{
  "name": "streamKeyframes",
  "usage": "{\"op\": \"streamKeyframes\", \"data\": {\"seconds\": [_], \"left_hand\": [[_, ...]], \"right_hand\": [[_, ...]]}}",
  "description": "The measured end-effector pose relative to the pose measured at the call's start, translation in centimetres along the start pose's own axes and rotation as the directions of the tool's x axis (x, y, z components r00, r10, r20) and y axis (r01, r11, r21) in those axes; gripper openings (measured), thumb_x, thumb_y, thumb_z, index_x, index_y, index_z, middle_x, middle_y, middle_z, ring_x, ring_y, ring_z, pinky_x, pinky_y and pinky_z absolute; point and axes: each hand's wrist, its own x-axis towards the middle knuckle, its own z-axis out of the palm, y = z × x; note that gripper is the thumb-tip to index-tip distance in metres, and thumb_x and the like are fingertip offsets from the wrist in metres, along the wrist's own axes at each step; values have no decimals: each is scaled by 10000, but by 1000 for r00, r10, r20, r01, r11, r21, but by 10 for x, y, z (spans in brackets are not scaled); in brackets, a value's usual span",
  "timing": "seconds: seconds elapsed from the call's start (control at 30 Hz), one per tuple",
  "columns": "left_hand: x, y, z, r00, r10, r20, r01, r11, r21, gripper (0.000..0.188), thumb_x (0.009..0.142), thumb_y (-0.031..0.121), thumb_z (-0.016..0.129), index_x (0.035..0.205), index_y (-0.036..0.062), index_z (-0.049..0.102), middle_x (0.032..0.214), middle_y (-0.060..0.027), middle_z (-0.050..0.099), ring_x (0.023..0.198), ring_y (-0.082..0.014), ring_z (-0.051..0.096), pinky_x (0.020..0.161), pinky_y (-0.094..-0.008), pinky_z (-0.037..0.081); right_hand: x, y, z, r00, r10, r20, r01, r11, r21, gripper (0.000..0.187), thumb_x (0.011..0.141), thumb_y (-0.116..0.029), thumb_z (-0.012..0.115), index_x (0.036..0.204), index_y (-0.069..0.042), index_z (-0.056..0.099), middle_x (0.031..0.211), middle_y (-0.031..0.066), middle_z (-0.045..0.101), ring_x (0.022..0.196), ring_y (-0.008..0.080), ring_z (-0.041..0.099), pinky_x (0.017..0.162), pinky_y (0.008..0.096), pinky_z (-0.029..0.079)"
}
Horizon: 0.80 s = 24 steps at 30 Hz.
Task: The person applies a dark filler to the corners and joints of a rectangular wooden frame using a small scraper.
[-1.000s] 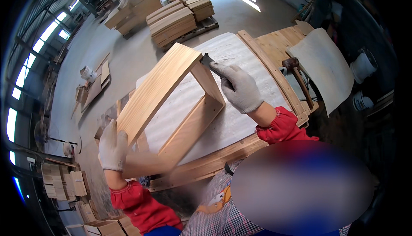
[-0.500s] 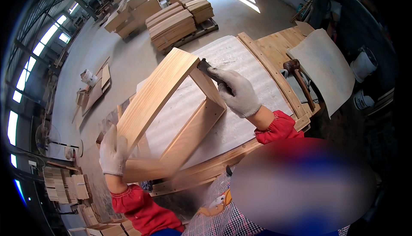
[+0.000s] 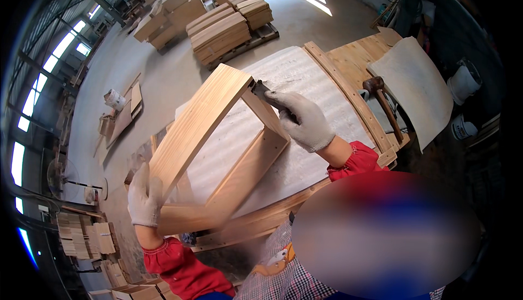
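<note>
A pale wooden box frame point(image 3: 201, 125), open through the middle, stands tilted over the white-sheeted bench. My left hand point(image 3: 145, 196), in a whitish work glove, grips its near left corner, with fingers partly hidden behind the wood. At the frame's far right corner, my gloved right hand point(image 3: 305, 119) is closed on a dark, flat hand tool point(image 3: 261, 89). That tool's end lies against the board's edge at the corner; its exact kind is not plain. The frame's lower board, with small holes near its end, is nearer to me.
White foam sheeting point(image 3: 321, 104) covers the bench between wooden rails point(image 3: 348, 95). A mallet point(image 3: 384, 101) lies on the right, beside a pale curved sheet point(image 3: 417, 82). Stacked boards point(image 3: 220, 33) sit on a pallet beyond the bench. A bucket point(image 3: 114, 99) stands on the left floor.
My right hand and the dark tool have shifted slightly toward me at the frame's corner. The left hand keeps its grip, and the frame has barely moved.
</note>
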Motion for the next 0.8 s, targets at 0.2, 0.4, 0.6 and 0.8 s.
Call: {"op": "streamKeyframes", "data": {"seconds": [0.2,0.4,0.6,0.8], "left_hand": [[3,-7,1,1000,-23,8,24,998,-50,501,850,240,548,1243,-68,516,1241,-234,544,1159,-330,518,989,-362,376],[5,-19,4,1000,-21,3,21,990,-141,484,843,179,539,1253,-76,506,1269,-224,534,1167,-308,517,1000,-348,366],[10,-20,5,996,-87,21,90,981,-173,465,852,154,515,1253,-82,504,1269,-224,535,1177,-292,513,1002,-339,364],[17,-24,4,998,-60,27,63,987,-146,471,865,171,519,1248,-101,496,1239,-237,549,1168,-282,520,988,-322,371]], "right_hand": [[8,-2,2,999,-31,-32,31,999,-7,376,776,15,521,1138,-54,594,1057,175,609,925,348,601,796,372,499],[12,-11,-3,1000,13,8,-13,1000,-26,359,775,5,512,1117,-60,601,1047,167,610,917,353,597,778,390,500],[20,-23,-13,998,6,65,5,985,-175,355,772,-16,513,1109,-79,604,1003,151,622,871,347,602,746,408,502],[26,-19,-4,998,10,63,5,972,-235,415,759,17,501,1151,-74,600,952,156,618,811,336,598,718,372,495]]}}
